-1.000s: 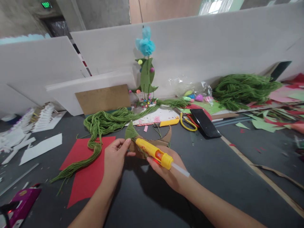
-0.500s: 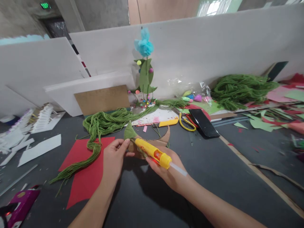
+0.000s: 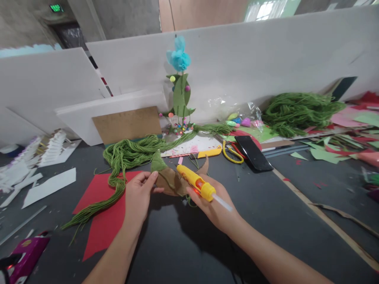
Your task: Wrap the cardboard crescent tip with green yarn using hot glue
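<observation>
My left hand pinches the left end of a crescent-shaped brown cardboard piece between thumb and fingers. Green yarn covers the tip of that end. In my right hand is a yellow hot glue gun, with a clear glue stick sticking out of its back and a red light glowing near my fingers. Its nozzle points up and left, above the cardboard. A loose green strand hangs by the cardboard's lower edge. The cardboard's right side is partly hidden behind the glue gun.
A green yarn bundle trails over red paper at left. Beyond my hands lie a yellow utility knife, yellow-handled scissors and a black phone. A blue-flowered craft stands against the white board. A purple device sits lower left.
The glue gun has moved slightly right and up, away from the yarn-covered end, uncovering more cardboard. My left hand, still pinching the piece, has shifted a little left.
</observation>
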Demonstrator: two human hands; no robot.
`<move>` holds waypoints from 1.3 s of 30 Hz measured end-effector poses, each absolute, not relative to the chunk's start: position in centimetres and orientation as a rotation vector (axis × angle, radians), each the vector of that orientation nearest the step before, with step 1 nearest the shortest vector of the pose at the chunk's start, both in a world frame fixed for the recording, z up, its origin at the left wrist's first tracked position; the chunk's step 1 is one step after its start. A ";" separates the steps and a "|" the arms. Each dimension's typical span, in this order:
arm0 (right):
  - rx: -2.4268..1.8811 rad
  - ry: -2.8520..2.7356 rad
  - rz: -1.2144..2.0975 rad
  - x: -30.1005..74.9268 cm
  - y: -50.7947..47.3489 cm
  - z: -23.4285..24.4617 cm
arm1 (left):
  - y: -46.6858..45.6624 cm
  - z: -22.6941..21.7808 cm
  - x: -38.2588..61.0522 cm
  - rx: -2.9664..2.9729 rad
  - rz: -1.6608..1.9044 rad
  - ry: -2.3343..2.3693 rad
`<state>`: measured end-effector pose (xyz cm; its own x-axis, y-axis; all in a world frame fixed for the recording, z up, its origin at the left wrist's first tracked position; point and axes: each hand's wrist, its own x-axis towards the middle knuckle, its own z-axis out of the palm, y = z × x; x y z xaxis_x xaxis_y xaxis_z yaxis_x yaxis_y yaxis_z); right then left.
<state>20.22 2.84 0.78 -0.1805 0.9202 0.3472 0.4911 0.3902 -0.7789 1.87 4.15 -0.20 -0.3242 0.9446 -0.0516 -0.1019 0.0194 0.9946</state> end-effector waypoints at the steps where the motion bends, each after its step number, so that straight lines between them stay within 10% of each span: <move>1: -1.237 -1.836 0.652 20.4 2.8 1.0 | 4.4 -0.3 1.7 0.927 1.486 1.389; 13: -0.890 -2.809 0.626 19.1 1.2 -0.4 | 5.5 -1.1 0.4 0.883 1.616 1.414; 27: -1.136 -2.043 0.271 19.5 1.9 0.6 | 1.1 1.4 4.5 1.147 1.304 1.480; 35: -1.051 -1.517 1.299 19.7 1.8 2.1 | 1.4 1.5 4.4 1.177 1.285 1.495; 39: -1.189 -1.594 1.099 20.4 2.3 2.2 | 1.3 1.5 4.5 1.146 1.275 1.530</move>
<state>20.37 2.29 2.21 -0.1946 0.9736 0.1194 0.2347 0.1644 -0.9581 4.48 1.29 1.53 -0.2503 0.9675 -0.0373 0.1379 0.0737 0.9877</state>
